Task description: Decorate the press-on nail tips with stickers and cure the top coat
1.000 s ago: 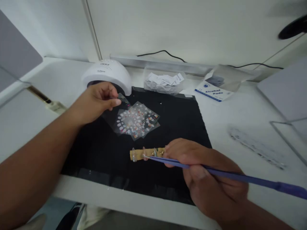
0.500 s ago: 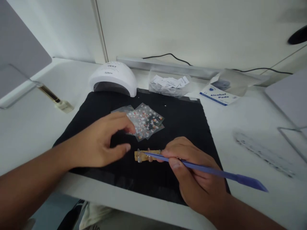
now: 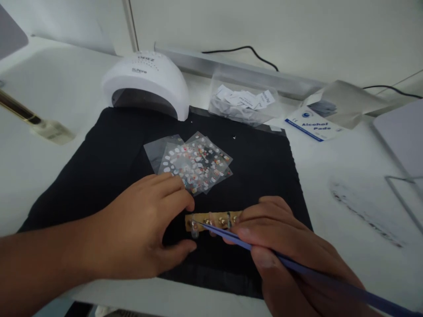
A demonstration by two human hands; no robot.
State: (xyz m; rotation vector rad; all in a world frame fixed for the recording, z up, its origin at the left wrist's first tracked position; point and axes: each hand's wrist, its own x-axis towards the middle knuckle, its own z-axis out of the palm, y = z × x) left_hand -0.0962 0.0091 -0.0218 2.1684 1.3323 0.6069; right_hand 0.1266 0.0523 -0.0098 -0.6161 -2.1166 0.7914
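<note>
A tan strip (image 3: 211, 219) carrying several clear nail tips lies on a black mat (image 3: 109, 154). My right hand (image 3: 287, 255) holds thin blue tweezers (image 3: 297, 266), whose tip rests on the strip's left end. My left hand (image 3: 145, 229) lies on the mat just left of the strip, fingers curled beside its end, holding nothing that I can see. Behind the strip lies a fan of clear nail sticker sheets (image 3: 194, 160).
A white nail lamp (image 3: 145, 81) stands at the mat's back left. Behind the mat are a clear bag of paper slips (image 3: 243, 103) and an alcohol pads box (image 3: 312, 127). A brush bottle (image 3: 36, 123) lies on the left, and a wire stand (image 3: 405, 193) on the right.
My left hand came down from the nail lamp to the mat beside the strip. The view moved closer and lower. My right hand kept the tweezers on the strip.
</note>
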